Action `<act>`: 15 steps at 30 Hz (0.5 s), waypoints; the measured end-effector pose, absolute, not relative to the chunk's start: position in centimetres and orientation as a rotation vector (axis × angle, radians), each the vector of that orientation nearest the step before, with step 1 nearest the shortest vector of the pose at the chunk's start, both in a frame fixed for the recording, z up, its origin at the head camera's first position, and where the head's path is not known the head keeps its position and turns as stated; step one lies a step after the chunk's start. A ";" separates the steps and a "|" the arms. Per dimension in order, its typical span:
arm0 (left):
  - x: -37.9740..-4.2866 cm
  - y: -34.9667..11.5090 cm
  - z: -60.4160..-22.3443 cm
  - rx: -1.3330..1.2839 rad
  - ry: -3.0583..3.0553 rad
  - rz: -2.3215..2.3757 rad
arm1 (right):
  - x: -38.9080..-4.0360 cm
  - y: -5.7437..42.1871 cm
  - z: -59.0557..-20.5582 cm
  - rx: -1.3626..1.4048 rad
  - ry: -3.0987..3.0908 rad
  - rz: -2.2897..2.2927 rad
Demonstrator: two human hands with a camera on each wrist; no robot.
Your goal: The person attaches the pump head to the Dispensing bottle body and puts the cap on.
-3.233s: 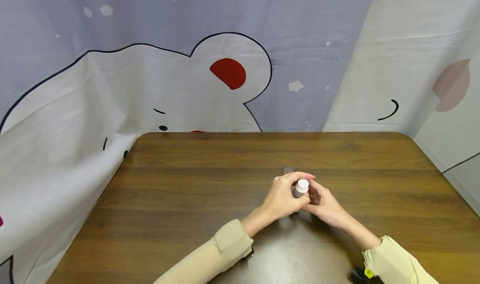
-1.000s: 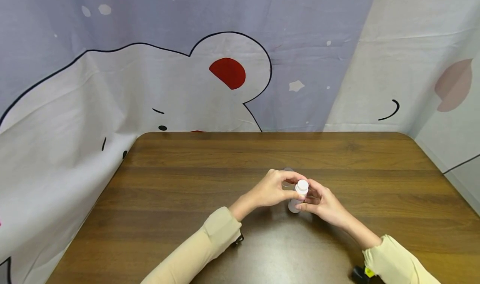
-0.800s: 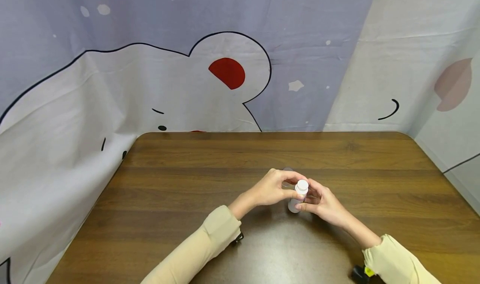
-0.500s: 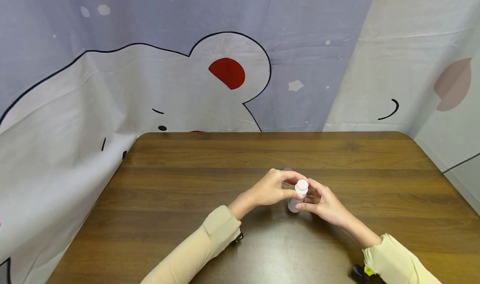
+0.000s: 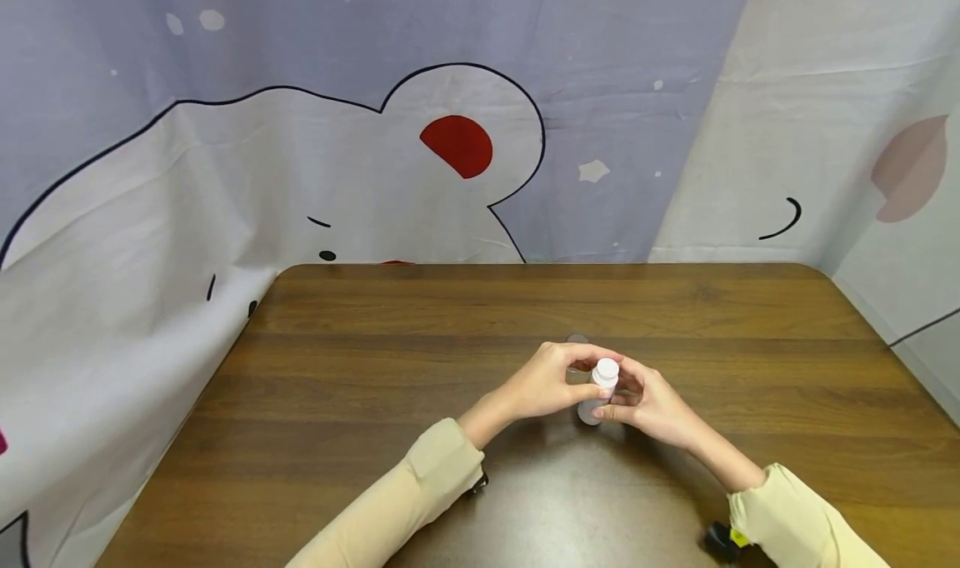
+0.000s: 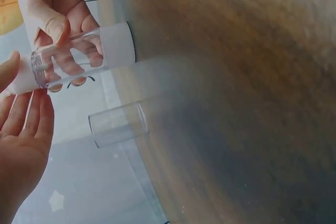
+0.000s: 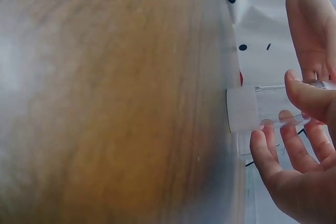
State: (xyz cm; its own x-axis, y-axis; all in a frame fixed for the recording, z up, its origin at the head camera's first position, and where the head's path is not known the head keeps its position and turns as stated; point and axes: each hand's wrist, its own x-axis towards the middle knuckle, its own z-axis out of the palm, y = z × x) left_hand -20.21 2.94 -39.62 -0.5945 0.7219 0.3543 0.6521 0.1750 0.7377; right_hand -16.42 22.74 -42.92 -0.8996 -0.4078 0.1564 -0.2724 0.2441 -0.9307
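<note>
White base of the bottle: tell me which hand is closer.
Right. The right hand grips the clear body just above the white base; the left hand is farther up, around the white top.

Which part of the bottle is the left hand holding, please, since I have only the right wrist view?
Observer: In the left wrist view, the left hand holds the white top of the bottle.
Operator: Thank you; does the clear tube touch it?
Observer: No, the left wrist view shows a gap between them.
Operator: Is anything else visible, please?
Observer: Yes, the head view shows a black object by the right sleeve.
</note>
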 end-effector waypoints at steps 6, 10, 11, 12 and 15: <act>-20.3 3.0 -39.8 1.354 2.345 1.513 | -16.2 22.8 -42.9 -0.642 2.396 -1.732; -20.5 2.9 -39.7 1.298 2.339 1.620 | -16.1 22.8 -42.9 -0.633 2.419 -1.716; -20.5 2.9 -39.7 1.278 2.358 1.641 | -16.1 22.8 -42.8 -0.628 2.427 -1.711; -20.5 2.9 -39.6 1.263 2.384 1.662 | -16.1 22.8 -42.8 -0.625 2.435 -1.707; -20.7 2.9 -39.6 1.184 2.506 1.694 | -16.2 22.8 -42.8 -0.615 2.451 -1.692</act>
